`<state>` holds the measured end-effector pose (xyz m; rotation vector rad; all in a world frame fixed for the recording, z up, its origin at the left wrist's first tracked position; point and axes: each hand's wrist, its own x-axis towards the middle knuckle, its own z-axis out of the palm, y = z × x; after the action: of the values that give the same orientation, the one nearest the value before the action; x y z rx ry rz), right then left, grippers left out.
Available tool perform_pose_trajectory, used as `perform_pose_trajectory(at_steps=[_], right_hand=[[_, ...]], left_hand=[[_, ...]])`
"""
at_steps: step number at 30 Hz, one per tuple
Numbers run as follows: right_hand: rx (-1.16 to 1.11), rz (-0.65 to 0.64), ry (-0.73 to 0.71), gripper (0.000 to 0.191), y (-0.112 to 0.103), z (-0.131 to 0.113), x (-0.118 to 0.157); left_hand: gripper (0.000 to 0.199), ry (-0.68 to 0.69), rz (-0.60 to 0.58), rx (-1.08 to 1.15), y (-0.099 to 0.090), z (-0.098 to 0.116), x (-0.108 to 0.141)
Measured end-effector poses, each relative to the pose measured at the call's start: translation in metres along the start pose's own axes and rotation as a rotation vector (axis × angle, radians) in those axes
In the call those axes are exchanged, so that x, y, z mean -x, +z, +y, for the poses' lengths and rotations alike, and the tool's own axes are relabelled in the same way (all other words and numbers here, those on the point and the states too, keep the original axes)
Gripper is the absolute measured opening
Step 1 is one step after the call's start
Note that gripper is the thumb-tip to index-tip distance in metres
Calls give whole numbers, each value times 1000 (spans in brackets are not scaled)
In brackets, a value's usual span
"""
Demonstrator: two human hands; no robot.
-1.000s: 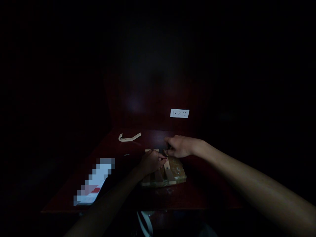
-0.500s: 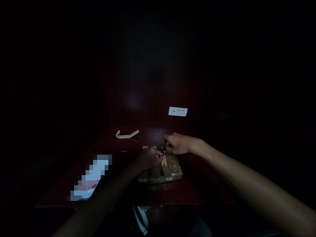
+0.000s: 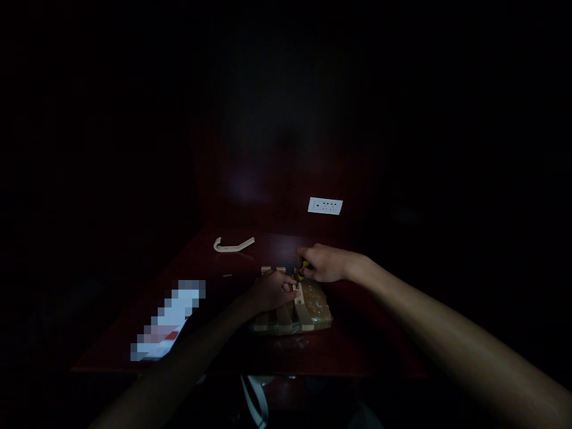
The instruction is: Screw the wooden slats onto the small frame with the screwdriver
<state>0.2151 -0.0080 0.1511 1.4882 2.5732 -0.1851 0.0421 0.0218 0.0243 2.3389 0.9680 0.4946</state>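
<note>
My right hand (image 3: 328, 262) is closed around a small screwdriver (image 3: 304, 268) with a yellow and dark handle. Its tip points down at a pale wooden strip (image 3: 298, 295) that has dark screw heads or holes in it. My left hand (image 3: 273, 291) lies over the wooden pieces from the left, its fingertips pressed on that strip close to the tool's tip. Beneath is a brown, tape-wrapped block (image 3: 318, 298) with several wooden strips lying across it. My left hand hides part of the strips. The tool's tip is too small and dark to make out.
A curved wooden hook (image 3: 233, 247) lies at the back left of the dark red table (image 3: 214, 351). A small thin metal piece (image 3: 227, 276) is nearer. At the left lies a bright, blurred-out flat object (image 3: 172, 325). A white socket plate (image 3: 325, 206) is on the back wall.
The whole view has shifted slightly, so things sit a little further right and lower. My right hand still grips the screwdriver over the strip, and my left fingers stay on the wood.
</note>
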Motion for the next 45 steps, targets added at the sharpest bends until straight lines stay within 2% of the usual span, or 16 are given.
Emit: perform_pose_trajectory(at_steps=[5, 10, 17, 26, 36, 40, 45], right_hand=[[-6, -19, 6, 26, 0, -1, 1], [-22, -31, 7, 25, 1, -2, 0], [-38, -13, 9, 25, 1, 1, -3], [8, -67, 94, 27, -9, -10, -4], [-115, -156, 144, 40, -5, -4, -15], [-70, -113, 151, 37, -7, -4, -13], [-30, -52, 85, 33, -8, -6, -10]], left_hand=[[24, -10, 60, -80, 1, 4, -1], [25, -55, 59, -79, 0, 9, -1], [27, -52, 68, -80, 0, 8, -1], [30, -72, 60, -97, 2, 5, -2], [29, -65, 67, -106, 7, 1, -4], [29, -53, 69, -92, 5, 2, -1], [30, -74, 63, -81, 7, 0, -3]])
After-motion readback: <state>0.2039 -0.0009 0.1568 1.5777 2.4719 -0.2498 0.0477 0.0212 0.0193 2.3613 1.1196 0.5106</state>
